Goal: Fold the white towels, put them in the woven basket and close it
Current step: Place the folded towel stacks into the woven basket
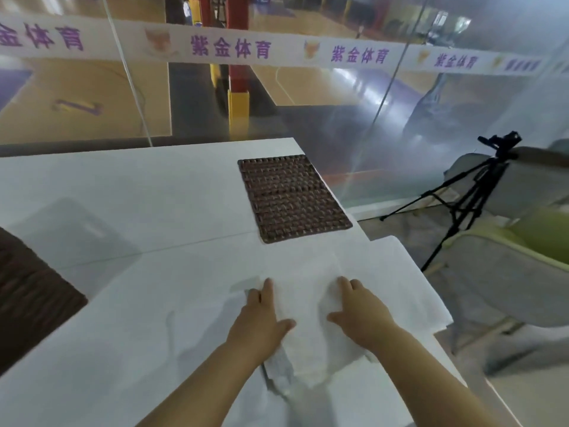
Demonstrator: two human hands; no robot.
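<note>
White towel [311, 340] lies at the near right of the white table [138, 186], partly folded and rumpled at its near end. The left hand [261, 315] and right hand [360, 309] rest flat on it, fingers straight, pressing down. Neither hand grips or pinches the cloth. A further white layer [406, 282] runs out past the table's right edge; it cannot be told whether it belongs to the same towel or to a second one.

The woven basket [34, 297] sits at the left edge of the view, only partly visible and well apart from the hands. Its flat woven lid [292, 198] lies on the table beyond the towel, near the far right corner.

Probable faults from this position:

1. Slippage. The overhanging layer may drag cloth off the table once the palms lift. Cause: unsupported weight beyond the edge.
2. Misaligned fold. White cloth on a white surface hides the towel's edges, so corners may be matched poorly.
3. Bulky fold. Pressing over the rumpled near end may trap creases and leave a bundle too thick to pack neatly.
4. Unfolding in transit. The basket is far to the left, so a loose one-handed carry may let the fold open.
5. Displaced lid. Cloth swept forward may push the lid toward the corner.
</note>
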